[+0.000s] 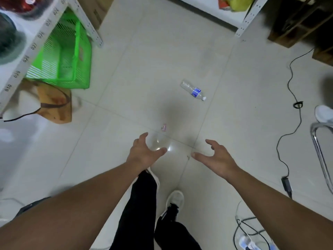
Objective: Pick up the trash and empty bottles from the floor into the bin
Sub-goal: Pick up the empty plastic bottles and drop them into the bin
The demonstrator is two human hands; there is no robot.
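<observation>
Both hands spread, empty: left hand [144, 156], right hand [215, 157]. Step: reaching. Next likely: stoop for scrap [163, 127], then bottle [193, 90].

Person, head view: both forearms bare to the lower picture edge, no sleeves, watch or rings visible on left hand [144, 156] or right hand [215, 157]; black long trousers [142, 210] on both legs; pale off-white lace-up shoes [175, 199] with dark laces and darker trim.

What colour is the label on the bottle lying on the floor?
Blue with white on the plastic bottle; head view.
</observation>
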